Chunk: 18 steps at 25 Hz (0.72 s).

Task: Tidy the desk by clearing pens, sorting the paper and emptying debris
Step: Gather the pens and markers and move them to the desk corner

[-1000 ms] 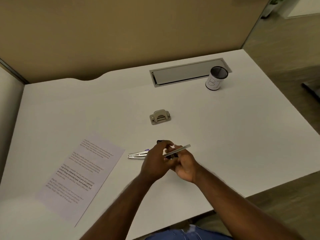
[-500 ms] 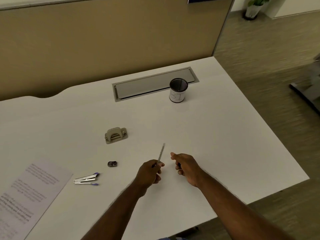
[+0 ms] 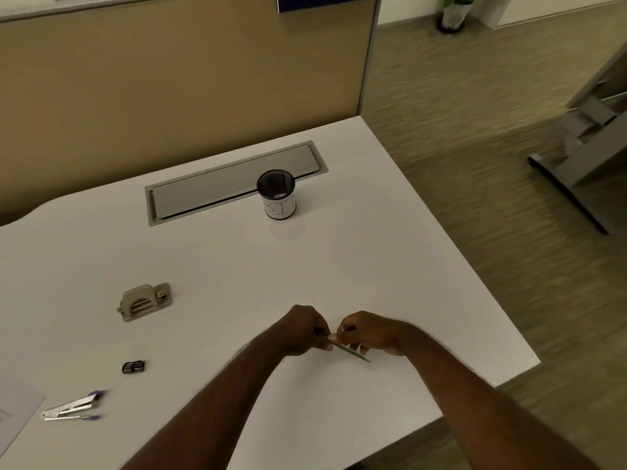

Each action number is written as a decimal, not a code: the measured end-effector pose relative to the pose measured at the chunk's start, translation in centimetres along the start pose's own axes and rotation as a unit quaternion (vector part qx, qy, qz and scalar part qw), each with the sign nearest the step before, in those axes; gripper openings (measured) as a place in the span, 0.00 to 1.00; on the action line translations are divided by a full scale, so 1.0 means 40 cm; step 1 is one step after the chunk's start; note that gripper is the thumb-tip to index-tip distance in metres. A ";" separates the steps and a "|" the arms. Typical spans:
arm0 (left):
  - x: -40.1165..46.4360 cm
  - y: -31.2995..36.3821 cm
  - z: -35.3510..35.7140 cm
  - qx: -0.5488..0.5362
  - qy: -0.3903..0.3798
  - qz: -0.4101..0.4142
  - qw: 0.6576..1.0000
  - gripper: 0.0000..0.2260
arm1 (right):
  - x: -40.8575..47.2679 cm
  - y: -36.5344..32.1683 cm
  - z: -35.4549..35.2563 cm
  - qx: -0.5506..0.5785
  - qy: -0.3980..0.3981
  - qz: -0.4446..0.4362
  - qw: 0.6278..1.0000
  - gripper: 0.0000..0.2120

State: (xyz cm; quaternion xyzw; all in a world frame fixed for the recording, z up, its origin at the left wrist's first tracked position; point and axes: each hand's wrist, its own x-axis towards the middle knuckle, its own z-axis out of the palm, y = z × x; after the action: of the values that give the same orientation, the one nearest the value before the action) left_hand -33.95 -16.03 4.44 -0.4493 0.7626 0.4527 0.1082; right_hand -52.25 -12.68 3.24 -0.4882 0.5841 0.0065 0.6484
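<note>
The pen [image 3: 349, 351] lies low over the near middle of the white desk [image 3: 373, 266], a thin grey-green stick slanting down to the right, held between the two hands. The left hand [image 3: 302, 330] has its fingers curled round the upper end, thumb and fingertips pinching it just where a dark piece shows at the knuckles — whether that piece is a cap I cannot tell. The right hand [image 3: 369, 332] meets it from the other side, fingers bent and closed on the shaft, the pen's free tip poking out below its fingers. The two hands are touching or very nearly so. Farther back stands a black mesh cup [image 3: 276, 193] with a white label, just in front of a grey cable hatch [image 3: 203, 191]. To the left sit a beige hole punch [image 3: 144, 301], a small dark sharpener [image 3: 133, 367], and — nearer the edge — a silver stapler [image 3: 73, 405] with a purple-tipped pen [image 3: 76, 417] beside it. A corner of printed paper [image 3: 15, 415] shows at far left.
</note>
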 end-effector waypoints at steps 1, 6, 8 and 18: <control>0.019 0.009 -0.007 0.003 -0.004 0.006 1.000 0.11 | -0.001 0.008 -0.009 0.030 -0.016 -0.009 0.999 0.12; 0.086 0.022 -0.010 -0.054 0.052 0.034 0.997 0.14 | -0.003 0.032 -0.059 0.071 -0.060 -0.017 0.996 0.04; 0.099 0.016 0.001 -0.108 0.133 0.014 0.985 0.27 | 0.010 0.034 -0.088 0.060 -0.033 -0.010 0.998 0.04; 0.086 -0.109 0.044 0.030 0.274 -0.170 0.946 0.45 | 0.113 0.096 -0.358 -0.205 0.394 0.091 0.891 0.09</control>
State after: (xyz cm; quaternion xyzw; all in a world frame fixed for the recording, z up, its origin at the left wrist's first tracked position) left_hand -32.93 -17.49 -1.13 -0.6754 0.6882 0.2644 -0.0160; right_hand -63.80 -22.40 -0.35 -0.5174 0.8192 -0.0074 0.2473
